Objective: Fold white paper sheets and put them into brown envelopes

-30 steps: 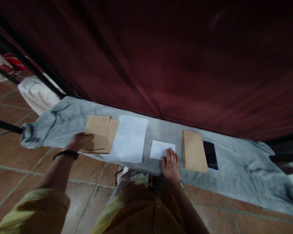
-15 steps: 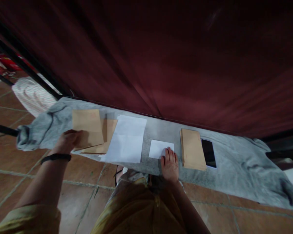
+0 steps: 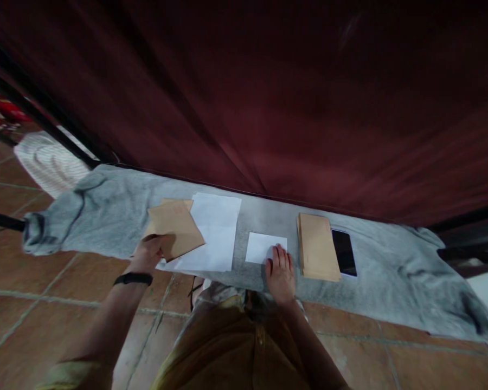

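My left hand (image 3: 149,250) is closed on the near left edge of a brown paper envelope (image 3: 178,225), tilted above the white paper sheets. Another brown envelope (image 3: 186,203) lies partly covered beneath it. The stack of white sheets (image 3: 217,233) rests on the cloth just right of there. My right hand (image 3: 280,275) lies flat, fingers stretched out, with its fingertips on a small folded white sheet (image 3: 261,246). To the right of that hand sits a pile of brown envelopes (image 3: 319,246).
A dark-screened phone (image 3: 344,252) lies against the right envelope pile. Grey cloth (image 3: 117,208) covers the narrow bench. A dark red curtain (image 3: 236,108) hangs along its far side, and black metal bars (image 3: 44,111) stand at the left above a striped cloth (image 3: 51,160).
My left hand has moved right with the brown envelope, which has turned and now overlaps the white sheets. My right hand stays on the small white sheet.
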A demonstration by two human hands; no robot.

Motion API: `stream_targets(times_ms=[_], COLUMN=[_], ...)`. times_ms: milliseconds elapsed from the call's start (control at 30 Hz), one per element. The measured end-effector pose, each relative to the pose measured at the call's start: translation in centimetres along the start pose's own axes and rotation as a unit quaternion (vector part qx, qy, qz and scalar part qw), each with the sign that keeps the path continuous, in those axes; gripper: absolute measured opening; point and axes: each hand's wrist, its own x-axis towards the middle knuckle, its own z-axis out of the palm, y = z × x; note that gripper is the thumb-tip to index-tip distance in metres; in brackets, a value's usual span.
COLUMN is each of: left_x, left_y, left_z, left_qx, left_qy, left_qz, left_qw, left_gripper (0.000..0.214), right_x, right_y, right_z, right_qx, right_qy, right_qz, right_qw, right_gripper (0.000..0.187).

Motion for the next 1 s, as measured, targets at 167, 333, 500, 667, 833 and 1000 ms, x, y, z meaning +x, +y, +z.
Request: stream_targets(times_ms=[167, 333, 500, 667, 833, 1000], left_x=[-0.2, -1.9, -9.2, -17.7, -18.5, -17.2], left_y=[-0.4, -0.3, -4.9, -10.4, -12.7, -13.2], left_z=[-0.9, -0.7, 6.5, 13.7, 14.6, 14.0], left_qx=[0.071, 0.176, 0.307, 0.399, 0.441, 0.443], left_qy=[0.048, 0.099, -0.104, -0.243, -0.246, -0.254], left_qz=[0.035, 0.157, 0.450, 0.583, 0.617, 0.626], left_qw=[0.996, 0.967, 0.832, 0.665, 0.604, 0.590], left_gripper=[0.018, 0.041, 0.041, 0.055, 0.064, 0.065], right_x=[0.0, -0.1, -0.1, -0.1, -0.3, 0.6], right_y=[-0.1, -0.2, -0.2, 0.1, 0.5, 0.3], right_z=[-0.1, 0.0, 0.2, 0.2, 0.3, 0.1], right_qx=[0.009, 0.006, 0.003, 0.006, 0.016, 0.036], right_qy=[0.005, 0.002, 0.000, -0.014, -0.026, -0.033], right_qz=[0.007, 0.011, 0.020, 0.010, 0.011, -0.008], right_qw=[1.000, 1.000, 1.000, 1.000, 0.999, 0.999], right_gripper=[0.050, 0.052, 0.053, 0.052, 0.052, 0.051])
